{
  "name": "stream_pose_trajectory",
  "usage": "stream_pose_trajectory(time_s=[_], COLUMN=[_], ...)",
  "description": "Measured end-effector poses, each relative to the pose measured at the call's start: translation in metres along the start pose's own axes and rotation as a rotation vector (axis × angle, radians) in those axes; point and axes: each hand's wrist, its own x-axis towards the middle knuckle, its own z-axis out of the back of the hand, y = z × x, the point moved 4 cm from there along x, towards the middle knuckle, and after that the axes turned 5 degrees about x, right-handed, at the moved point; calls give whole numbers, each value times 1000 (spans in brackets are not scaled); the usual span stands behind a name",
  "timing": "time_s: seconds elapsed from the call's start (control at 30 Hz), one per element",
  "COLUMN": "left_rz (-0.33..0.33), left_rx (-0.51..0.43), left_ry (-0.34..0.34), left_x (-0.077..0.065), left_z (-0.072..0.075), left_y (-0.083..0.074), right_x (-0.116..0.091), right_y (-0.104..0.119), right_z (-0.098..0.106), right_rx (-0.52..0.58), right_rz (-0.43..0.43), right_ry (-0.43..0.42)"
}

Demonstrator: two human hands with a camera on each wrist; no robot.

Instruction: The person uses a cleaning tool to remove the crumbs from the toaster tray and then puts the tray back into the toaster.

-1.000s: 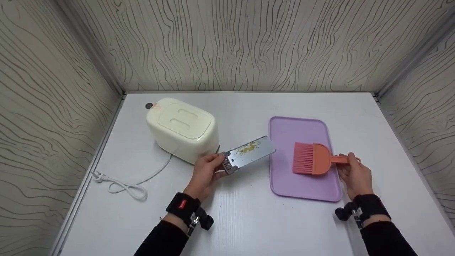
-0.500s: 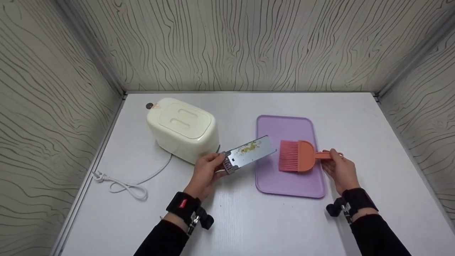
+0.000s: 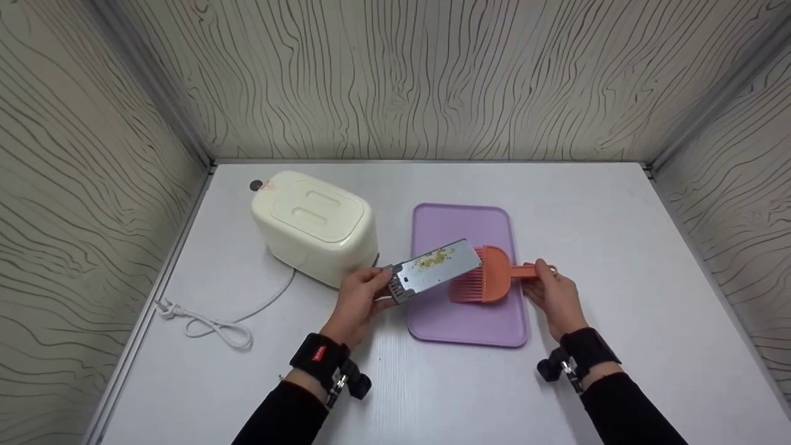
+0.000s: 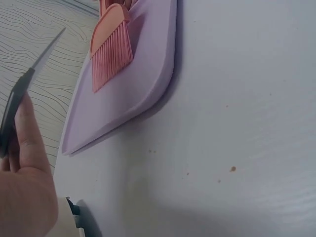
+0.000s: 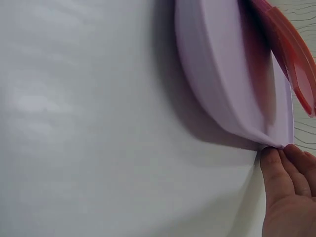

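My left hand (image 3: 358, 303) holds a toaster's metal crumb tray (image 3: 435, 272) by its grey slotted end. Yellow crumbs (image 3: 435, 258) lie on its upper face. In the left wrist view the crumb tray (image 4: 32, 74) shows edge-on, raised above the table. My right hand (image 3: 556, 303) pinches the handle of an orange brush (image 3: 495, 275) with red bristles. In the right wrist view the right hand's fingertips (image 5: 271, 155) touch the rim of a purple tray (image 5: 217, 98). The brush lies over this tray, and the crumb tray's far end covers part of the bristles in the head view.
A cream toaster (image 3: 315, 228) stands at the left, next to my left hand. Its white cord and plug (image 3: 216, 330) lie on the white table (image 3: 383, 402). Small brown crumbs (image 4: 233, 169) dot the tabletop. Patterned walls (image 3: 395, 80) enclose the table's back and sides.
My right hand, the brush and the purple tray have moved left together. The purple tray and bristles are now under the crumb tray's far end. My left hand has hardly moved.
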Motion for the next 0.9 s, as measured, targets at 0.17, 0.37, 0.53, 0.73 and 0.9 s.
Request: stream_pose_trajectory(time_s=[0.17,0.37,0.53,0.73,0.9], left_rz=[-8,-3,-6,-3,-7], left_rx=[-13,-1,-7,0,18], left_ry=[2,5,2,0,3], left_x=[1,1,2,4,4], left_z=[-2,-3,-3,-3,-3], left_y=[0,0,-1,-2,-4], right_x=[-1,-1,-3,-3,-3], right_y=[-2,-4,2,13,23], right_z=[-9,-11,-11,-6,-2], right_rx=[-1,-8,12,-55,-92], right_rz=[18,25,40,93,171], right_ry=[18,40,5,-101,-158])
